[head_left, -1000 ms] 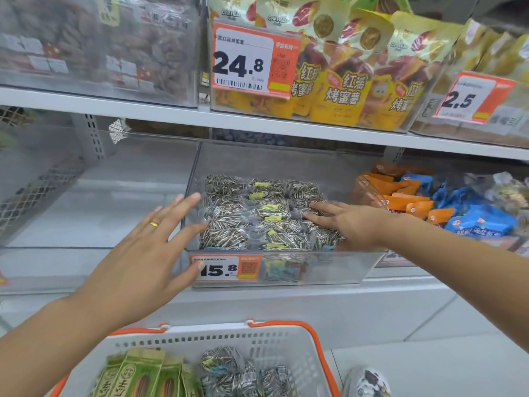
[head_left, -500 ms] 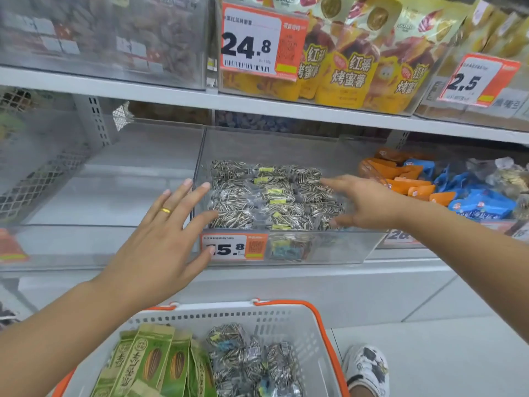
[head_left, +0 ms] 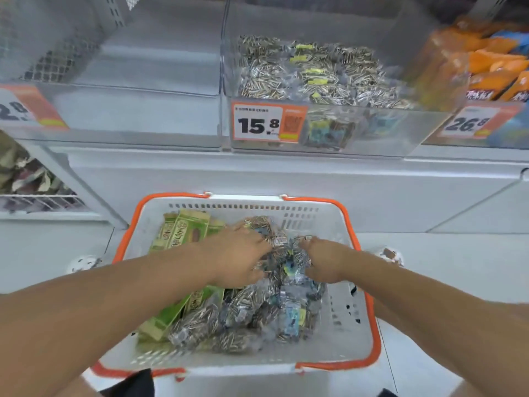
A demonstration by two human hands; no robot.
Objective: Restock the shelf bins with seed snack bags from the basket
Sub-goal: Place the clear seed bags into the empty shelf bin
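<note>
A white basket with an orange rim [head_left: 369, 296] stands on the floor below the shelf. It holds a heap of clear striped seed snack bags [head_left: 257, 308] and several green packs [head_left: 183, 233] on its left side. Both my hands are down in the heap. My left hand [head_left: 240, 256] grips bags near the heap's top, with its fingers dug in among them. My right hand [head_left: 323, 262] curls round bags beside it. On the shelf above, the clear bin [head_left: 372, 130] tagged 15.8 holds a layer of the same seed bags [head_left: 315, 70].
Left of the seed bin is a clear bin [head_left: 143, 110] with nothing in it. To the right, a bin of orange and blue snack packs [head_left: 492, 70]. A wire rack [head_left: 43, 200] sits low at the left. My shoes [head_left: 83, 263] flank the basket.
Both hands have left the shelf bin and dropped into the basket, where they now grasp seed bags. My view has tilted down, so the upper shelf is out of sight.
</note>
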